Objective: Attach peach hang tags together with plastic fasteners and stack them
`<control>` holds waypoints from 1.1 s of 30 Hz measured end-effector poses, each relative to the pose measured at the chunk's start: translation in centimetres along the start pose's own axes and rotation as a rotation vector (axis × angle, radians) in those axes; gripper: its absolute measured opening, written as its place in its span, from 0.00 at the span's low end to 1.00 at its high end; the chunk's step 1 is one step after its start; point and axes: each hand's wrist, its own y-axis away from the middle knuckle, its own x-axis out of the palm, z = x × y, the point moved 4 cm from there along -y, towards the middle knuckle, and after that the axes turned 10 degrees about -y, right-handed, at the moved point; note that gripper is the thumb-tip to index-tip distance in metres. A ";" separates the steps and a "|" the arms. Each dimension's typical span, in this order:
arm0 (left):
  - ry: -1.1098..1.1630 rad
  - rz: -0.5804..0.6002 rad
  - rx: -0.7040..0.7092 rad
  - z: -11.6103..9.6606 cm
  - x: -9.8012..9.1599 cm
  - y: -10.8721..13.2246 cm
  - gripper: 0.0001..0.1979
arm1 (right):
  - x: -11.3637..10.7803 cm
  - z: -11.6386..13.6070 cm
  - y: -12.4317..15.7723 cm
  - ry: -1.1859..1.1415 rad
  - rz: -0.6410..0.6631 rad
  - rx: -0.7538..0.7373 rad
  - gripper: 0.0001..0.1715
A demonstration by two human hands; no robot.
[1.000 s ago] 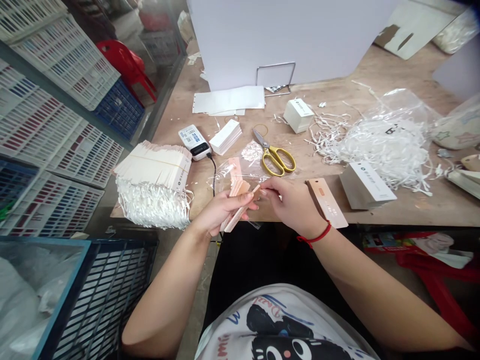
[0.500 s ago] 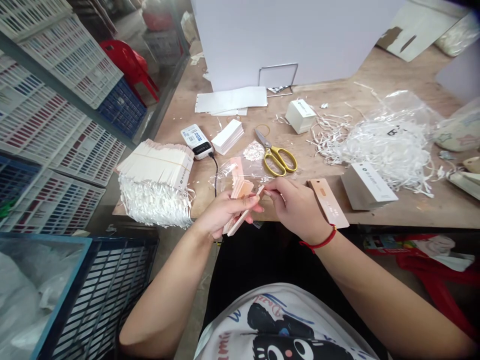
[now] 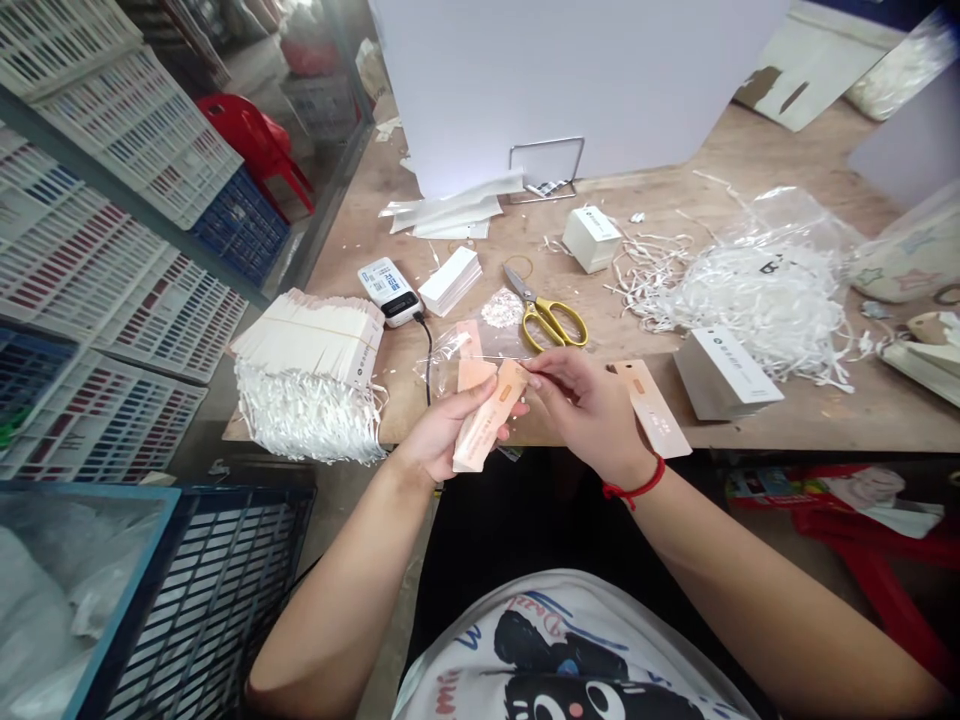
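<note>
Pale peach rectangular card tags (image 3: 487, 425), a thin stack, lie clasped in the left hand (image 3: 435, 445) just off the front edge of the wooden table (image 3: 787, 435), before a clear plastic bag (image 3: 450, 352) holding more such tags, while the right hand (image 3: 589, 415) pinches the top tag's upper end.

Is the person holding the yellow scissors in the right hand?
No, the yellow scissors lie untouched on the table, while the right hand pinches the top end of a peach tag.
</note>
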 end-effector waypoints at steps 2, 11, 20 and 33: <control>0.046 -0.025 0.020 0.3 0.1 -0.2 0.15 | 0.3 0.4 0.5 0.099 0.006 -0.078 0.09; 0.084 -0.111 0.059 1.2 0.3 -0.7 0.13 | 1.6 0.7 1.7 0.279 0.061 -0.130 0.18; 0.126 -0.073 -0.007 1.3 0.2 -1.8 0.11 | 1.5 -0.2 0.5 0.339 0.010 -0.066 0.13; -0.336 -0.321 0.354 -0.8 0.7 0.4 0.21 | -0.1 -0.2 0.2 -0.296 -0.023 0.215 0.12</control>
